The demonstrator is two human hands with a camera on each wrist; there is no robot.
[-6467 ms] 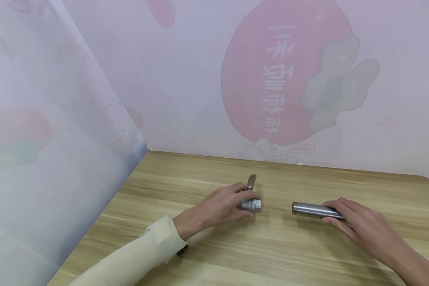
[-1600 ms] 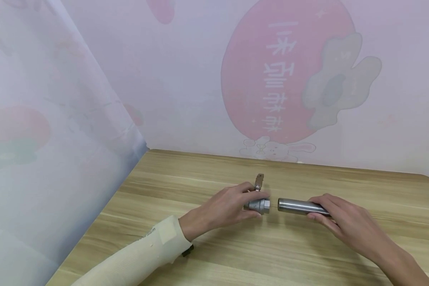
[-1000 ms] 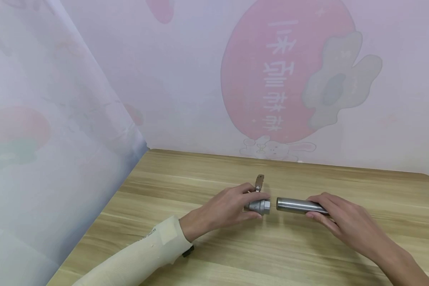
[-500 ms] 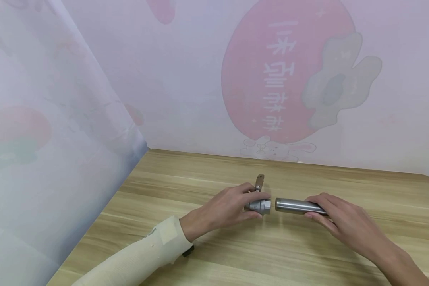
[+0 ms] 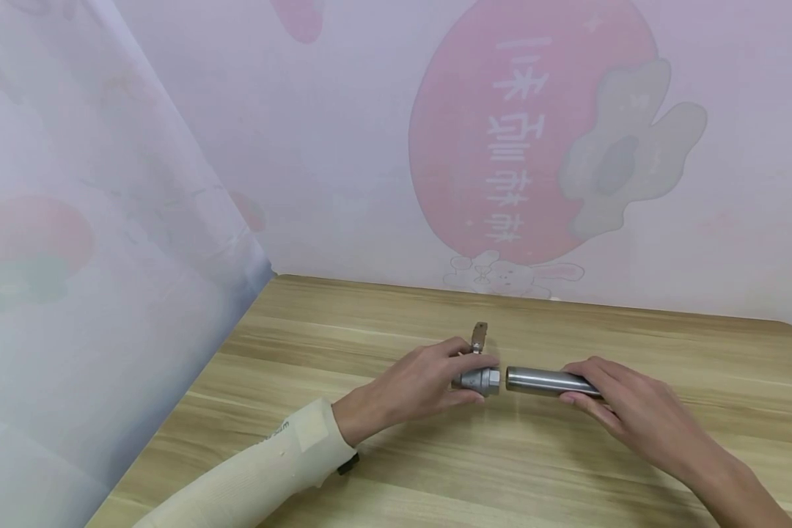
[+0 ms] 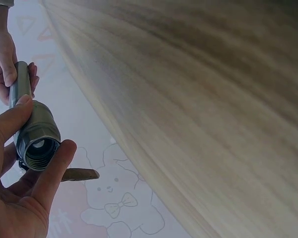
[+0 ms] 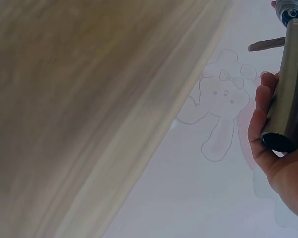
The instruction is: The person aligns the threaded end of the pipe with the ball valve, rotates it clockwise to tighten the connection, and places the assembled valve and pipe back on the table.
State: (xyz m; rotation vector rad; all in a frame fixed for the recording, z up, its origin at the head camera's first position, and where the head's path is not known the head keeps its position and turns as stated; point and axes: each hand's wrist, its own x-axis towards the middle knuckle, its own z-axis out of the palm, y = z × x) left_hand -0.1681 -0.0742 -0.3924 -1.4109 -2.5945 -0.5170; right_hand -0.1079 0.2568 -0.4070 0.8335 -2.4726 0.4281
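In the head view my left hand point(image 5: 416, 385) grips a grey metal ball valve point(image 5: 480, 381) between fingers and thumb. Its brownish lever handle point(image 5: 479, 336) points toward the wall. To the right, my right hand point(image 5: 653, 418) holds a smooth metal pipe point(image 5: 546, 381) by its far end, lined up with the valve. A narrow gap separates the pipe's left end from the valve's hexagonal end. The left wrist view looks into the valve's other opening point(image 6: 38, 154), which has inner threads. In the right wrist view the pipe point(image 7: 288, 89) shows its hollow end near the palm.
Both hands are over a wood-grain table point(image 5: 396, 469). A pale printed curtain point(image 5: 343, 147) hangs behind its back edge, and another curtain point(image 5: 105, 330) borders the left side. A cream sleeve point(image 5: 264, 469) covers the left forearm, with a dark object point(image 5: 347, 464) under the cuff.
My right hand has brought the pipe left, and the gap to the valve has narrowed to a sliver. The left hand shifted slightly right with the valve earlier, then stayed nearly still.
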